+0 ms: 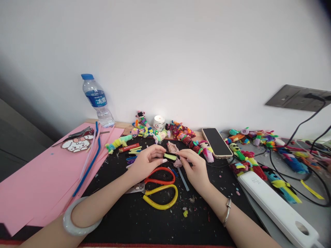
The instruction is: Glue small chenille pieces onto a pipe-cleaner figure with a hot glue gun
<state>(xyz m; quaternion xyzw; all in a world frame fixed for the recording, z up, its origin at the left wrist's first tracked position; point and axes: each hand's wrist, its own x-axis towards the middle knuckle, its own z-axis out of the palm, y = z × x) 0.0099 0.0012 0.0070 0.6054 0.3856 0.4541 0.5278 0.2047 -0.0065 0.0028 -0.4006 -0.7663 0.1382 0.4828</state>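
Observation:
My left hand [146,161] and my right hand [195,166] meet above a black mat [144,220]. Together they pinch a small yellow-green and black piece [170,157], with a pink fuzzy bit [172,147] right behind it. Under my wrists lie scissors [160,188] with one orange and one yellow handle. A pale bangle sits on my left forearm and a thin silver bracelet on my right wrist.
Pink paper sheets [38,172] with blue and pink sticks lie at left, a water bottle [97,100] behind them. Small pipe-cleaner figures [181,132], a lit candle [158,122] and a phone [217,142] line the wall. A white power strip [279,206], cables and more figures fill the right.

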